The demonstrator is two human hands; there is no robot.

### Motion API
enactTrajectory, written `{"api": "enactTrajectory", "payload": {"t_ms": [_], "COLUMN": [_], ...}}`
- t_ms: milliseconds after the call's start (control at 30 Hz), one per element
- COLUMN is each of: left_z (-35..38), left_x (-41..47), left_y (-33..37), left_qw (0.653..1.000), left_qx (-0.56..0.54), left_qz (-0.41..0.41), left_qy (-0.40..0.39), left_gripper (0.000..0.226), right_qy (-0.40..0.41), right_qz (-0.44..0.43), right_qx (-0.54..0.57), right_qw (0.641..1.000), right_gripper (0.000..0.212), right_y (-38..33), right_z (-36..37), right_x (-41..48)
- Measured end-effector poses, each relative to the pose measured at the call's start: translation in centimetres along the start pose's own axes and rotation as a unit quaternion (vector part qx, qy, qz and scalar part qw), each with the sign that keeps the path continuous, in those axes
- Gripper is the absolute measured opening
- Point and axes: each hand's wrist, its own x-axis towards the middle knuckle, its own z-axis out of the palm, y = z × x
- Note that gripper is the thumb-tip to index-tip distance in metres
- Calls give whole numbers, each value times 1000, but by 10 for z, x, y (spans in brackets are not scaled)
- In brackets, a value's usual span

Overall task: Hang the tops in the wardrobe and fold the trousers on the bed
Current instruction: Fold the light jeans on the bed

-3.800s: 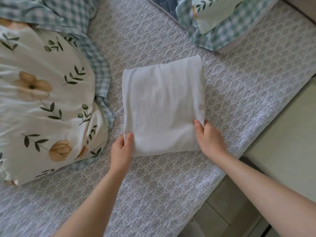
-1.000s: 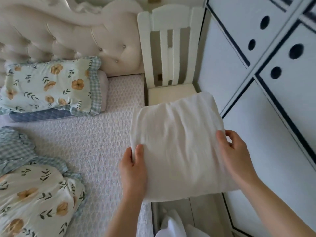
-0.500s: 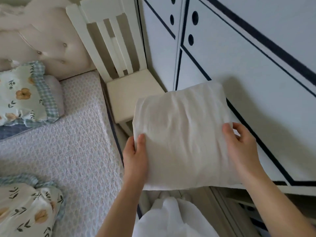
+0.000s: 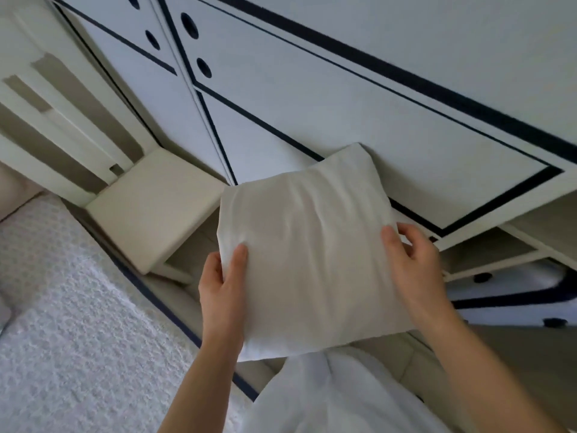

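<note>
Folded trousers (image 4: 309, 251) ride level in the air, the left grip (image 4: 223, 285) and right grip (image 4: 412, 264) each pinching a side edge, thumbs on top. The bundle hangs just off the bed (image 4: 62, 323), before the closed wardrobe door (image 4: 343, 98). Even tension on both sides should keep the folds from slipping. The open compartment (image 4: 487, 254) low right looks a likely home.

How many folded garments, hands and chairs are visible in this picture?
Folded garments: 1, the folded white garment.
Hands: 2, the left hand and the right hand, both holding it.
Chairs: 1, the white chair.
Total: 4.
</note>
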Motion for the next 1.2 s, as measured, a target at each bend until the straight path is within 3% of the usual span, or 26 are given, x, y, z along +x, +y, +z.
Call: {"api": "enactTrajectory", "payload": {"t_ms": [633,1000,1200], "left_z": [39,77,97], "left_x": [-55,-155,-194], "left_y": [-24,-50,-58], "left_qw": [995,997,995], "left_qx": [21,-14,-36], "left_qz": [47,51,60], "left_qy": [-81,-55,-64], "left_gripper": [32,25,24], "right_qy": [95,86,131], "right_qz": [-9,-31,-24], "right_qx": [15,19,14], "right_qw": [995,996,991], "right_gripper": [11,11,14], "right_y": [51,78,88], "right_z": [-77,-165,-200], "right_x": [-60,-90,-101]}}
